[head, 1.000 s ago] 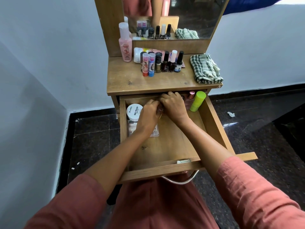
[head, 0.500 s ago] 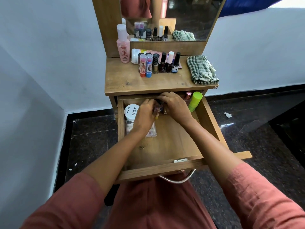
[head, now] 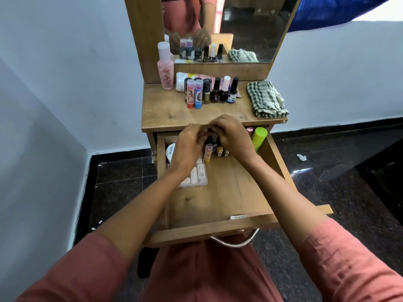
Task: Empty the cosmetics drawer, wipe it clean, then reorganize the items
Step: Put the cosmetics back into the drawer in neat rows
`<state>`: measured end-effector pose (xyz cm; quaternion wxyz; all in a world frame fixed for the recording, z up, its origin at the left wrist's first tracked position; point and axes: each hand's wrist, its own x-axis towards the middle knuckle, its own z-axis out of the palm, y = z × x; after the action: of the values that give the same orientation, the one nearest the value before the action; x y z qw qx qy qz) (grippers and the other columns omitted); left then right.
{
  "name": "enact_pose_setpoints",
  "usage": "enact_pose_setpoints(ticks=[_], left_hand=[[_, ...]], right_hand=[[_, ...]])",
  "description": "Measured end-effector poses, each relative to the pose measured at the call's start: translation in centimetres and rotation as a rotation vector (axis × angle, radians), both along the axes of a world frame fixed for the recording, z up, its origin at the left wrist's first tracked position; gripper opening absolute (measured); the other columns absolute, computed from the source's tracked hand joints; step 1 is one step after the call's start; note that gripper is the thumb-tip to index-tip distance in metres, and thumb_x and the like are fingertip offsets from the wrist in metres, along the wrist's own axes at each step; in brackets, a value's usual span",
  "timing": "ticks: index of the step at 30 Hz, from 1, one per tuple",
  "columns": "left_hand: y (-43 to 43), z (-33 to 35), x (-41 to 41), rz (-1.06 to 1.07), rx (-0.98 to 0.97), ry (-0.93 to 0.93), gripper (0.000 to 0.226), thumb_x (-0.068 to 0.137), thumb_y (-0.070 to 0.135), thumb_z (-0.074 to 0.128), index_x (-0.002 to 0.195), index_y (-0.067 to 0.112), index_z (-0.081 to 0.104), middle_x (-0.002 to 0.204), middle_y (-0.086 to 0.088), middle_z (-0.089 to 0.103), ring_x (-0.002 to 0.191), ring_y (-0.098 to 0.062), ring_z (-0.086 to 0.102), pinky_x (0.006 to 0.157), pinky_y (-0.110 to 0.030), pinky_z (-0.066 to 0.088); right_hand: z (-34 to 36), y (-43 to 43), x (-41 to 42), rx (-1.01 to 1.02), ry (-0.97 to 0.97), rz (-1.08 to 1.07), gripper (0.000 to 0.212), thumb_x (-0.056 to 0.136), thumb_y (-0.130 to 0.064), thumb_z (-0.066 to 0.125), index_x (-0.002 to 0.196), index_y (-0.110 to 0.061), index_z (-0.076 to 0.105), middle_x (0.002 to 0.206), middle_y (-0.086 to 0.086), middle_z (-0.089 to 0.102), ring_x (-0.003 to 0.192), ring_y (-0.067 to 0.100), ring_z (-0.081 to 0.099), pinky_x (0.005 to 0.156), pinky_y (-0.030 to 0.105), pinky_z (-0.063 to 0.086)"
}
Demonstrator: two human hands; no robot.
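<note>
The drawer (head: 218, 205) stands pulled well out at the centre of the frame. Both hands reach to its far end, just under the front edge of the bench (head: 174, 115). The left hand (head: 189, 147) and right hand (head: 233, 137) are knuckles-up, their fingers curled inward and drawn together until the tips meet over a cluster of small bottles (head: 214, 149). The knuckles hide the tips, so it cannot be told whether they are clamped on a cap or only closing on one. Two hands on such small things suggests several are being gathered at once.

Not everything is out of the drawer. A white jar (head: 170, 151) sits at the back left, partly under the left wrist. A clear case (head: 197, 176) of pale sticks lies just in front of it, and a green tube (head: 259, 138) leans in the back right corner. The near part of the drawer floor is bare wood.

In the upper middle of the frame, on the bench, a row of nail polishes (head: 219, 91) and lip balms stands upright beside a pink bottle (head: 165, 71), with a tube lying behind. They are packed against the mirror base, probably to leave the front of the bench free for more. A checked cloth (head: 267, 99) lies folded at the right end, within reach for the wiping. By this layout the emptying step is partway done.
</note>
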<state>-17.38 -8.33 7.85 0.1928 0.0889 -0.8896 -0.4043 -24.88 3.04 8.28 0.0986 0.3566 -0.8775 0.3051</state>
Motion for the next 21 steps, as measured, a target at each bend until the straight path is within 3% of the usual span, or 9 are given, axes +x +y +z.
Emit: enact_pose_setpoints(ticks=[5,9,12,14,16,19,21], left_hand=[[-2.3,3.9,-2.4,0.09,-0.08,0.18,0.028,0.087,-0.001,0.054,0.114,0.004,0.056,0.115,-0.012,0.056,0.103,-0.017,0.055,0.085,-0.015,0.041],[-3.6,6.1,-5.1,0.126,-0.207,0.133,0.047,0.085,-0.005,0.053,0.131,0.004,0.046,0.132,-0.014,0.047,0.122,-0.022,0.046,0.1,-0.024,0.039],[-4.2,6.8,-6.3,0.084,-0.252,0.108,0.041,0.086,-0.003,0.05,0.127,0.004,0.051,0.125,-0.015,0.052,0.115,-0.024,0.05,0.092,-0.023,0.04],[-4.4,7.0,-6.6,0.073,-0.266,0.093,0.035,0.087,-0.001,0.051,0.12,0.006,0.057,0.118,-0.014,0.056,0.108,-0.022,0.053,0.081,-0.017,0.037],[-4.5,7.0,-6.8,0.081,-0.263,0.091,0.028,0.087,0.002,0.052,0.114,0.006,0.06,0.114,-0.013,0.059,0.104,-0.021,0.055,0.074,-0.012,0.033],[-4.4,7.0,-6.4,0.086,-0.267,0.078,0.025,0.088,0.006,0.055,0.111,0.005,0.062,0.112,-0.013,0.061,0.101,-0.02,0.056,0.072,-0.011,0.031],[-4.2,7.1,-5.9,0.064,-0.263,0.09,0.024,0.087,0.008,0.057,0.11,0.006,0.063,0.109,-0.013,0.062,0.095,-0.018,0.055,0.071,-0.012,0.032]], right_hand=[[3.6,-3.0,-1.8,-0.211,0.017,-0.022,0.024,0.083,0.002,0.055,0.106,0.002,0.062,0.1,0.018,0.062,0.092,0.026,0.061,0.08,0.035,0.052],[5.2,-5.4,-3.8,-0.156,-0.048,-0.056,0.045,0.08,0.008,0.054,0.124,0.0,0.051,0.116,0.015,0.054,0.111,0.025,0.054,0.095,0.035,0.047],[5.3,-6.2,-4.6,-0.112,-0.08,-0.057,0.047,0.081,0.006,0.056,0.127,0.0,0.049,0.117,0.016,0.053,0.111,0.026,0.053,0.097,0.036,0.045],[5.3,-6.2,-4.7,-0.138,-0.099,-0.056,0.042,0.079,0.007,0.056,0.121,0.001,0.053,0.114,0.018,0.055,0.107,0.027,0.054,0.094,0.033,0.046],[5.3,-6.0,-4.5,-0.187,-0.107,-0.065,0.034,0.078,0.008,0.055,0.111,0.001,0.057,0.104,0.016,0.059,0.095,0.022,0.055,0.082,0.02,0.044],[5.6,-5.4,-4.0,-0.22,-0.094,-0.047,0.025,0.076,0.011,0.054,0.099,0.004,0.06,0.088,0.006,0.054,0.081,0.013,0.048,0.067,0.004,0.038],[6.0,-4.8,-3.4,-0.22,-0.09,-0.026,0.024,0.076,0.013,0.055,0.097,0.006,0.061,0.089,0.012,0.059,0.078,0.013,0.049,0.064,0.001,0.037]])
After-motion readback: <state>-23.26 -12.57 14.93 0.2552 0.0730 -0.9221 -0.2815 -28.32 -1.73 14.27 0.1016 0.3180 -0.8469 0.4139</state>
